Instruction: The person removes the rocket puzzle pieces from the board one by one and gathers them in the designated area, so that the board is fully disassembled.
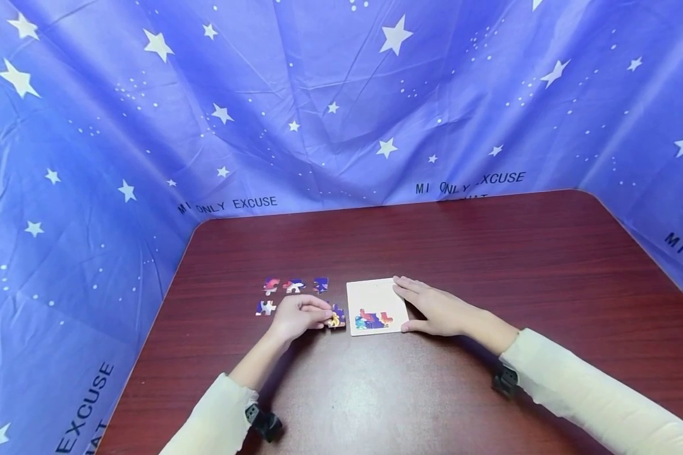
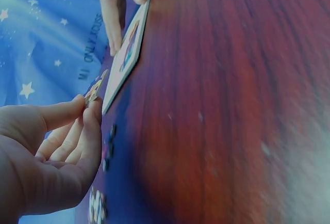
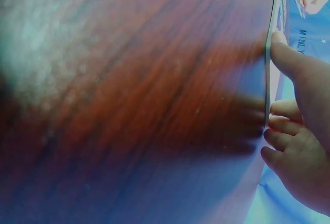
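Observation:
A jigsaw piece (image 1: pixel 336 316) with yellow and purple print is pinched between the thumb and fingers of my left hand (image 1: pixel 298 316), just left of the white puzzle board (image 1: pixel 370 292). In the left wrist view the piece (image 2: pixel 94 91) is held up, tilted, near the board's edge. Joined pieces (image 1: pixel 374 319) in red, purple and teal lie along the board's near side. My right hand (image 1: pixel 441 309) rests at the board's right side, fingers extended over the far corner and thumb by the near one. In the right wrist view its thumb (image 3: pixel 286 53) touches the board's edge.
Several loose jigsaw pieces (image 1: pixel 294 285) lie on the dark red wooden table (image 1: pixel 341 392), left of the board and beyond my left hand. A blue curtain (image 1: pixel 319 95) with white stars hangs behind the table and at both sides.

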Motion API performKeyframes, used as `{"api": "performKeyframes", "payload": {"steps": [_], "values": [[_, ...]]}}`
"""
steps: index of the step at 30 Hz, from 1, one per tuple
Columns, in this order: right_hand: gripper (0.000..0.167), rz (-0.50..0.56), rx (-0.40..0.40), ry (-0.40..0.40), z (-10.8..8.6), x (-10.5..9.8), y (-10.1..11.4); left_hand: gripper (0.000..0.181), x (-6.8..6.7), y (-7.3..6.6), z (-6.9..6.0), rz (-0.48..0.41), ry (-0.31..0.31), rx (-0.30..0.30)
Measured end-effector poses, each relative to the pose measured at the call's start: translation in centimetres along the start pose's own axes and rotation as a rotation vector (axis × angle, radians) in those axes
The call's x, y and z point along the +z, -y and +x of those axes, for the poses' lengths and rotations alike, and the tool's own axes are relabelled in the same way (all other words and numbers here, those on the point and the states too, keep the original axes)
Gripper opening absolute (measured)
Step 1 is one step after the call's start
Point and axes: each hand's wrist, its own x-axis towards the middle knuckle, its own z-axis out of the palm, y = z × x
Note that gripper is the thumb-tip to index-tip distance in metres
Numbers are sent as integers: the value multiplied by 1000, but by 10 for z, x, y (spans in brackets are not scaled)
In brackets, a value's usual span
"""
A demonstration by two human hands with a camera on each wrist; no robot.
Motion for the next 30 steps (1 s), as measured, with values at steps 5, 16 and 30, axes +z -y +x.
{"api": "performKeyframes", "payload": {"steps": [5,16,30], "values": [[77,-1,0,5,0,0,1,21,-14,8,-8,-7,-17,-19],[78,-7,5,-4,0,1,0,20,-25,17,-16,42,-69,-47],[78,-13,-3,-4,1,0,1,6,-21,15,-18,361,-117,133]]}}
